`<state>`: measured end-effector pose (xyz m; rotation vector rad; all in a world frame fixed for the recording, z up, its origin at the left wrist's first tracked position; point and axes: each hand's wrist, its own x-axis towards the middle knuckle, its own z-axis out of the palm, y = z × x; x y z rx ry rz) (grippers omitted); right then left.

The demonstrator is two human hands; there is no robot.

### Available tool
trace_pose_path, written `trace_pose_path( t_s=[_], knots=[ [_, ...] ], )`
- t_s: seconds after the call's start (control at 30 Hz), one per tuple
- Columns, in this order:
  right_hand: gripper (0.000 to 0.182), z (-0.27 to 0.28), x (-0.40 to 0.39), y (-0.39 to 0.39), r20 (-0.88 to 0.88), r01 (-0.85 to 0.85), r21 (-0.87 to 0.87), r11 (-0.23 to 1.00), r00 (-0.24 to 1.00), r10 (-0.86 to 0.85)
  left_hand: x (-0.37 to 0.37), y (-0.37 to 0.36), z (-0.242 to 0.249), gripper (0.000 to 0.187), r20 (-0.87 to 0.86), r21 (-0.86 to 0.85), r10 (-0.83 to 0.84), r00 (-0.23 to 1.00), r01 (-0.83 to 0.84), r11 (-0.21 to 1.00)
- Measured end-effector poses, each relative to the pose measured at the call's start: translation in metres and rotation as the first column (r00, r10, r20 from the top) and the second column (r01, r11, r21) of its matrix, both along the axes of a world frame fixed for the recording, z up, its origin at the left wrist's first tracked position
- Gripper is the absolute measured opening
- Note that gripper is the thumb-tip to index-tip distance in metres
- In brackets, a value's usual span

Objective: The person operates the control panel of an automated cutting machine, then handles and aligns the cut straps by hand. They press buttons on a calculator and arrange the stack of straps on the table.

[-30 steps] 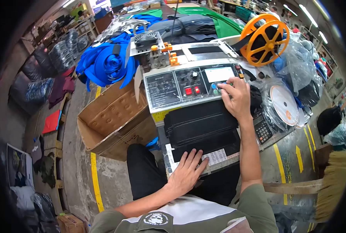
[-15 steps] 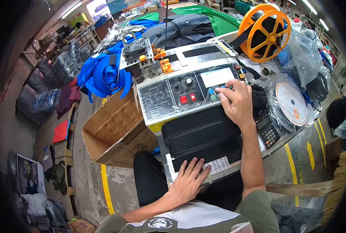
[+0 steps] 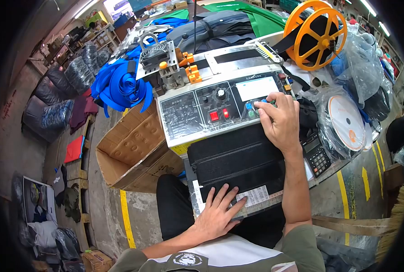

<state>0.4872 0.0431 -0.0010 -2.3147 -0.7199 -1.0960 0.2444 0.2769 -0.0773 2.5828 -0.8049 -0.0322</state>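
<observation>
My left hand (image 3: pixel 217 213) lies flat with its fingers spread on the near edge of a black padded surface (image 3: pixel 238 167), beside a printed paper strip (image 3: pixel 256 195). My right hand (image 3: pixel 280 119) is over the button area of the control panel (image 3: pixel 181 118), its fingers bent and apart, with a fingertip at the keys below the lit screen (image 3: pixel 256 88). Nothing is held in either hand. The machine carries a red switch (image 3: pixel 214 116), a round knob (image 3: pixel 221 94) and orange clamps (image 3: pixel 193 72) at its back left.
An orange reel (image 3: pixel 319 38) of black strap stands at the back right. Rolled blue strap (image 3: pixel 127 88) hangs at the left above an open cardboard box (image 3: pixel 129 145). A calculator (image 3: pixel 317 156) and a plastic-wrapped disc (image 3: pixel 347 122) are right of the machine.
The view has shifted slightly, so the reel and calculator appear a little farther right. My right hand stays at the panel keys, and my left hand stays on the black surface.
</observation>
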Motion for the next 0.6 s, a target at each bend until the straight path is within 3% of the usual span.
trace_pose_path(
  t_s=[0.6],
  knots=[
    [0.017,0.0014,-0.0014,-0.0010,-0.009,0.010,-0.015,1.000,1.000,-0.010,-0.0010,0.0003,-0.0012,0.086,0.026,-0.013,0.028,0.999,-0.028,1.000]
  ],
)
